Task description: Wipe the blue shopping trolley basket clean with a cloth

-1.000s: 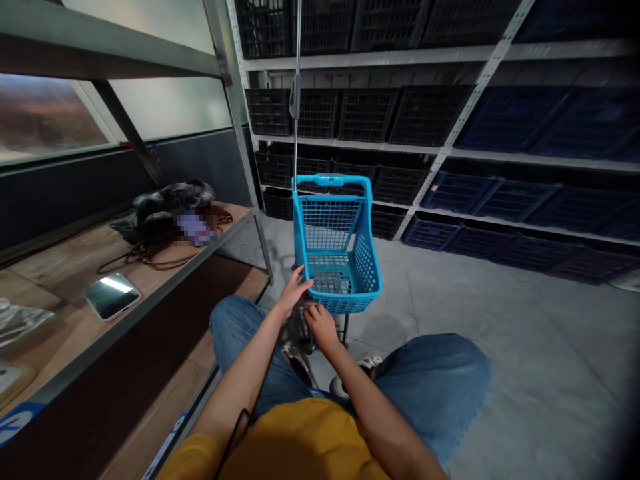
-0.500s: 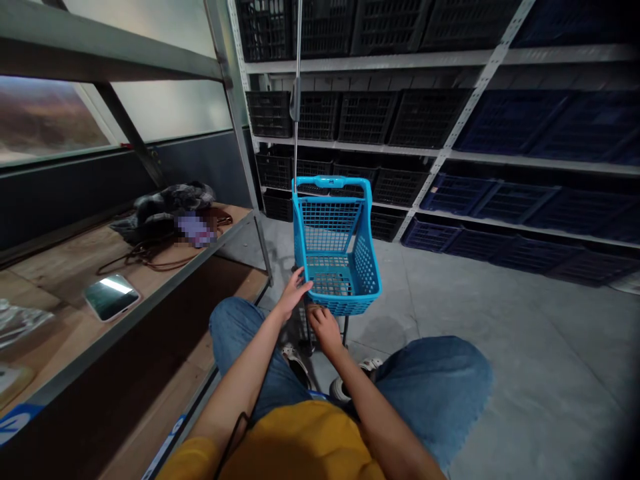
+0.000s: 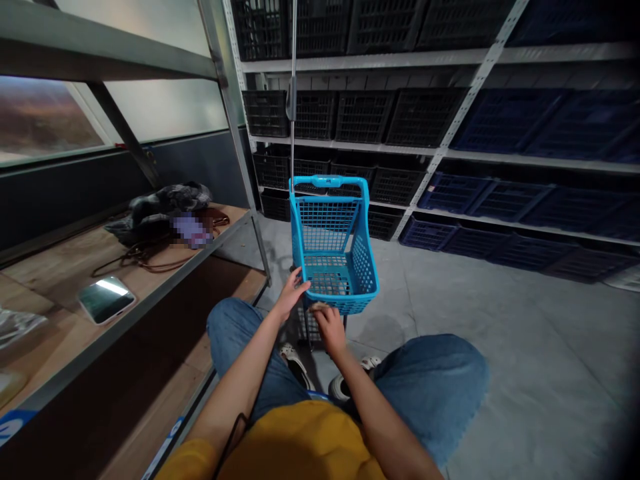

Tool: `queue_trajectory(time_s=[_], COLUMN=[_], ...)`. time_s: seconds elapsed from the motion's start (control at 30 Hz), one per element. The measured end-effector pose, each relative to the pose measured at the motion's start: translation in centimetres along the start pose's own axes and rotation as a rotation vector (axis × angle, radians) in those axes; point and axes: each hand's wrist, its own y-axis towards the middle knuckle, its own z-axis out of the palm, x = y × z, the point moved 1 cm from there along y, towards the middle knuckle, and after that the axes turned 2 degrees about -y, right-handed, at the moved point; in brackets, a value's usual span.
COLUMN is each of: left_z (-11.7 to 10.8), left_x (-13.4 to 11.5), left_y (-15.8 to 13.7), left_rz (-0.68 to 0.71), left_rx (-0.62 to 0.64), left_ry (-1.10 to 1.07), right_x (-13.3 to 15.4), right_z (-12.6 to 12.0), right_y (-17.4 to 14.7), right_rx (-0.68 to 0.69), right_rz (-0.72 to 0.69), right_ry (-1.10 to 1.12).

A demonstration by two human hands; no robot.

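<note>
A blue plastic shopping cart (image 3: pixel 370 267) stands upright between my knees, its basket holding nothing and its handle on the far side. My left hand (image 3: pixel 290 293) grips the basket's near left corner, thumb on the front and fingers along the side. Just below the near rim, my right hand (image 3: pixel 331 328) is closed with bent fingers on a small tan cloth-like piece (image 3: pixel 319 307). That piece lies against or right beside the basket's front wall; its exact kind is too small to tell. The cart's dark legs show partly behind my hands.
To the left, a wooden-topped metal shelf (image 3: pixel 45 280) bears a phone (image 3: pixel 107 300), a dark checked cloth (image 3: pixel 170 199) and brown cords. Racks of black crates (image 3: pixel 365 117) and blue crates (image 3: pixel 505 123) line the back. A metal pole (image 3: pixel 293 60) rises behind the cart's handle.
My right hand has shifted slightly right and down, and the tan piece in its fingers shows more clearly. My left hand keeps its hold on the corner. The view has moved slightly.
</note>
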Motion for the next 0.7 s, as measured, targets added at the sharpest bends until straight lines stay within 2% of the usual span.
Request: queue_trajectory(time_s=[0.07,0.13,0.33,0.43,0.5,0.63,0.7], left_z=[-0.1,-0.1,0.1,0.2,0.2,0.0,0.0], left_x=[-0.1,-0.1,0.1,0.2,0.1,0.0,0.0], left_y=[-0.1,-0.2,0.2,0.2,0.1,-0.2,-0.2], left_rz=[-0.038,-0.051,0.025,0.018,0.006,-0.037,-0.045], left_rx=[0.008,0.014,-0.008,-0.006,-0.001,0.010,0.013], left_ry=[0.017,0.023,-0.004,-0.004,-0.009,0.014,0.018], right_x=[-0.3,-0.3,0.5,0.2,-0.1,-0.6,-0.7], right_z=[1.1,1.0,-4.3,-4.2,-2.7,0.3,0.0], right_y=[-1.5,-1.7,3.1,3.3,1.8,-1.9,-2.2], right_rx=[0.135,0.140,-0.220,-0.290,-0.197,0.110,0.109], right_rz=[0.031,0.072,0.076,0.101,0.096,0.118,0.161], right_ry=[-0.020,0.006,0.178,0.167,0.119,0.051,0.073])
